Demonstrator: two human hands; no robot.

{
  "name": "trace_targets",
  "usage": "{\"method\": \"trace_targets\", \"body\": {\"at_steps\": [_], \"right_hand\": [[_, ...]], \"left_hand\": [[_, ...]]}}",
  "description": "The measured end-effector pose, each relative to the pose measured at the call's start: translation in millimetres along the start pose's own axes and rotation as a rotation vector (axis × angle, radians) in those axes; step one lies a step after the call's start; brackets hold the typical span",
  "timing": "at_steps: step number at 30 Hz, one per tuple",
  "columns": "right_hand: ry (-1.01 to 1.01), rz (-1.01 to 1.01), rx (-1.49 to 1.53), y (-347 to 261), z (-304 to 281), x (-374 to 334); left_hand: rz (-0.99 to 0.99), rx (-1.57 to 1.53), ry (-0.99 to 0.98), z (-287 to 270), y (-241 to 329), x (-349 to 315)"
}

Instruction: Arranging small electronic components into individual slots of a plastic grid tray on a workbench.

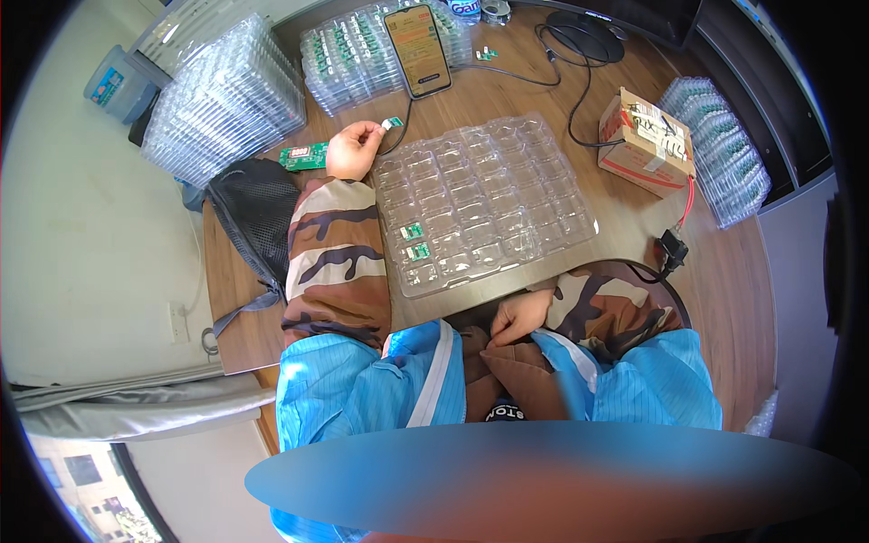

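My left hand [353, 152] is over the table, just beyond the far left corner of the clear plastic tray [572, 215]. Its thumb and fingertips pinch a small green circuit board [393, 122] with a white part on it. Beside that wrist lies a longer green board [304, 157] with a lit red digit display. Two small green boards, a nearer one [417, 252] and a farther one [413, 232], sit in pockets at the tray's near left. My right hand [522, 316] rests at my lap by the table edge, fingers curled against brown cloth; anything inside them is hidden.
Stacked clear trays [226, 100] stand at the far left, filled ones [348, 54] behind the propped phone [417, 52]. On the right are a cardboard box [644, 143] with wires, a black plug [672, 250] and more filled trays [724, 154]. A black mesh bag [253, 213] lies left.
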State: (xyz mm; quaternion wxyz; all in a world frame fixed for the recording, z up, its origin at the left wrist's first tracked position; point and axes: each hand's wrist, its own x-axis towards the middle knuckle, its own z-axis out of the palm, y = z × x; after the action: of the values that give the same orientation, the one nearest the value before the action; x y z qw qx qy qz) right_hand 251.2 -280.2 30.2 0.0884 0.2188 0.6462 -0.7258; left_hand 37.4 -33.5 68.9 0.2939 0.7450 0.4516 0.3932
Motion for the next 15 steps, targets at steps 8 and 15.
{"method": "trace_targets", "body": {"at_steps": [8, 15], "right_hand": [[-0.013, -0.037, 0.093, 3, 2, -2], [-0.066, -0.034, 0.041, 9, 0, -14]], "left_hand": [[0.047, 0.036, 0.010, -1, 4, -2], [0.018, -0.008, -0.024, -1, 1, 0]]}}
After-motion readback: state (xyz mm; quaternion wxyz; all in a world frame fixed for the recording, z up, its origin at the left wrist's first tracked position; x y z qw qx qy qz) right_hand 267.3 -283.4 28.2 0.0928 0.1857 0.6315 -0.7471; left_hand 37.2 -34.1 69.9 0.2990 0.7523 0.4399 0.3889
